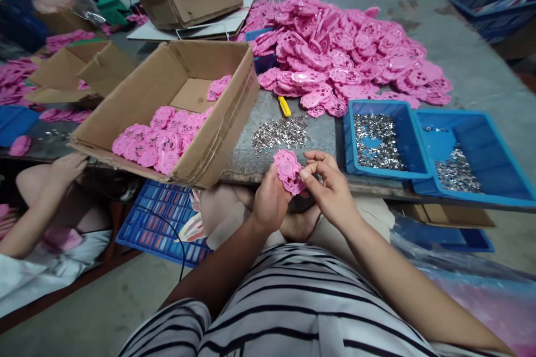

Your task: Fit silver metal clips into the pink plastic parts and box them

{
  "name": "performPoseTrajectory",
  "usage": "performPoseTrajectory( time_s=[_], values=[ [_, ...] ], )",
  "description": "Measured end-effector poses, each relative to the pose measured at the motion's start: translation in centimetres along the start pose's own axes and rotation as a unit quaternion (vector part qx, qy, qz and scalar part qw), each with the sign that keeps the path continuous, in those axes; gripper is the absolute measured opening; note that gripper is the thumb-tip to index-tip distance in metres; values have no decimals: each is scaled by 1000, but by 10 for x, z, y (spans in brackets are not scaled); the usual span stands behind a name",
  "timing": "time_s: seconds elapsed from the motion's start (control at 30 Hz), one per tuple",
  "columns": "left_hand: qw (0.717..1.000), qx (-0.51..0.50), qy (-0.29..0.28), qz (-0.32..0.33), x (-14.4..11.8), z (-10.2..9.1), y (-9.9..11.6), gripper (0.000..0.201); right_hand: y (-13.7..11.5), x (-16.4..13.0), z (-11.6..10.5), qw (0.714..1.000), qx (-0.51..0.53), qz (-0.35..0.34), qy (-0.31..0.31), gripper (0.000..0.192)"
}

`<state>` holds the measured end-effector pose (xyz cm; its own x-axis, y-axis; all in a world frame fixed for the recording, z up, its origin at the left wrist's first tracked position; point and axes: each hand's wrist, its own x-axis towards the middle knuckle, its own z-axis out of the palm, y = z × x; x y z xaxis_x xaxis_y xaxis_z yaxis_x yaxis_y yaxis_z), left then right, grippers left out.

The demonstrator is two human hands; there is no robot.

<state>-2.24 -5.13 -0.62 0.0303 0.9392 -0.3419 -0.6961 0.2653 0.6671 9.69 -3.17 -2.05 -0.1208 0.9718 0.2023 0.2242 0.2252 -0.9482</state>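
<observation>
A pink plastic part is held at the table edge, above the lap. It is gripped from below by the left hand, and its right side is pinched by the fingers of the right hand. Just behind it, loose small metal pieces are lying. A cardboard box with pink parts is placed to the left, two blue trays to the right. No writing can be read.
</observation>
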Motion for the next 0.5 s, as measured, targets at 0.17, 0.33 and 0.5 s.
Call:
performPoseTrajectory(
  time_s=[0.17, 0.33, 0.5],
  values=[
    [999, -15, -23, 34, -2, 2, -10, 46, -1, -7, 6, 999, 13, 7, 29, 15],
    [998, 18, -20, 55, -6, -5, -21, 46, 1, -16, 10, 994, 73, 57, 53, 18],
    [989, 56, -39, 131, -11, -18, -29, 62, 4, -27, 18, 979, 138, 137, 62, 21]
  ],
)
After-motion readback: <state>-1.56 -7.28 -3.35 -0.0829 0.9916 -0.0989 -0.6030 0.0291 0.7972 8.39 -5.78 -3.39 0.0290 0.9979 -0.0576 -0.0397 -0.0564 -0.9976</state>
